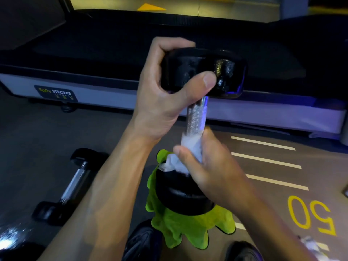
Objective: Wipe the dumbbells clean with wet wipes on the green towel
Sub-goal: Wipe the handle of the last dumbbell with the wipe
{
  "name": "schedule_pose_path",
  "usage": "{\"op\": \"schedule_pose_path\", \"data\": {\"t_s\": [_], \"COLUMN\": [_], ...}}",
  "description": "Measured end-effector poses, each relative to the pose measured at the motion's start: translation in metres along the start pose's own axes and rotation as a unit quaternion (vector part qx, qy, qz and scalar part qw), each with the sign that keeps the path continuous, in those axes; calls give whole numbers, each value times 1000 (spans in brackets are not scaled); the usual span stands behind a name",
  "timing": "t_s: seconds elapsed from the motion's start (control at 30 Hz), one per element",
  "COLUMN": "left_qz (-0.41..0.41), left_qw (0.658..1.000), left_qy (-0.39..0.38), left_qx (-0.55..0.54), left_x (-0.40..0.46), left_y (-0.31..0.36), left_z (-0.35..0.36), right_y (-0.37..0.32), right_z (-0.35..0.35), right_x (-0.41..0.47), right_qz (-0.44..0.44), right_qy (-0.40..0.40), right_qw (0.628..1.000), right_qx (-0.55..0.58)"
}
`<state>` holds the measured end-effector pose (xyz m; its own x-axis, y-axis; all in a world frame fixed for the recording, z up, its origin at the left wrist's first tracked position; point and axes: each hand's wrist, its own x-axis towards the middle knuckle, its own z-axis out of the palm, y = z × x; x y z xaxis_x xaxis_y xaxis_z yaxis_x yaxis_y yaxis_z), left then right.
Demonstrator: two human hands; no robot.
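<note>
A black dumbbell (pixel 195 113) with a knurled chrome handle stands upright, its lower head resting on the crumpled green towel (pixel 188 225) on the floor. My left hand (pixel 165 95) grips the upper head, thumb across its face. A white wet wipe (pixel 188 147) is wrapped round the lower part of the handle, and my right hand (pixel 212 166) holds it there with fingers and thumb curled round the bar. A second black dumbbell (pixel 73 183) lies on the floor to the left, apart from the towel.
A treadmill (pixel 131 87) with a dark belt and grey side rail runs across the view behind the dumbbell. White floor lines (pixel 267 161) and a yellow "50" (pixel 312 215) mark the floor at right. My dark shoes (pixel 143 242) are at the bottom edge.
</note>
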<state>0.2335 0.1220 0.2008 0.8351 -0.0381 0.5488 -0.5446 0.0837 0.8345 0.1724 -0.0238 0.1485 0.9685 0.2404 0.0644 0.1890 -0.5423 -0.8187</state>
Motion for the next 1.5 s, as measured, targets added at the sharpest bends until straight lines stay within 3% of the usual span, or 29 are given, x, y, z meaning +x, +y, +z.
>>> {"op": "schedule_pose_path", "data": {"t_s": [0.1, 0.17, 0.23, 0.3, 0.37, 0.5, 0.6, 0.7, 0.77, 0.87, 1.03, 1.13, 1.23, 1.33, 1.5], "left_qz": [4, 2, 6, 9, 13, 3, 20, -89, -192, -305, -296, -278, -285, -299, -336], "left_qw": [1000, 1000, 1000, 1000, 999, 1000, 1000, 996, 981, 950, 953, 959, 951, 941, 906], "left_qy": [9, 7, 2, -13, -15, 9, 1, 0, 9, -54, -51, 11, 87, 145, 166], "left_qx": [-3, -8, -9, -23, -25, -15, 3, -19, -8, -27, -39, -46, -84, -61, 196], "left_x": [-1, -4, -5, -6, -7, -10, -15, -39, -60, -77, -81, -92, -99, -105, -129], "left_y": [0, 2, 4, 6, 5, 7, -1, -15, -20, -22, -11, -9, -4, 5, 11], "left_z": [-1, -1, -1, 0, -1, -10, -21, -27, -25, -19, -14, -9, -18, -48, -128], "right_y": [13, 13, 3, -11, -10, 23, 31, 27, 27, 30, 33, 26, 15, 13, 3], "right_z": [-5, -6, -12, -18, -15, 1, -2, -2, -3, -2, 5, 5, 11, 28, 62], "right_x": [-4, -1, 11, 24, 24, -11, -24, -27, -30, -34, -39, -38, -33, -21, 3], "right_qz": [40, 42, -7, -67, -83, -48, -54, -35, -41, -45, -12, 42, 56, 38, 42], "right_qy": [-98, -97, -44, 26, 43, -59, -75, -83, -64, -38, 64, 131, 142, 101, -73], "right_qw": [993, 980, 967, 964, 961, 990, 991, 988, 991, 995, 989, 973, 964, 963, 965], "right_qx": [55, 171, 252, 256, 259, 120, 92, 127, 111, 81, 135, 185, 219, 245, 247]}}
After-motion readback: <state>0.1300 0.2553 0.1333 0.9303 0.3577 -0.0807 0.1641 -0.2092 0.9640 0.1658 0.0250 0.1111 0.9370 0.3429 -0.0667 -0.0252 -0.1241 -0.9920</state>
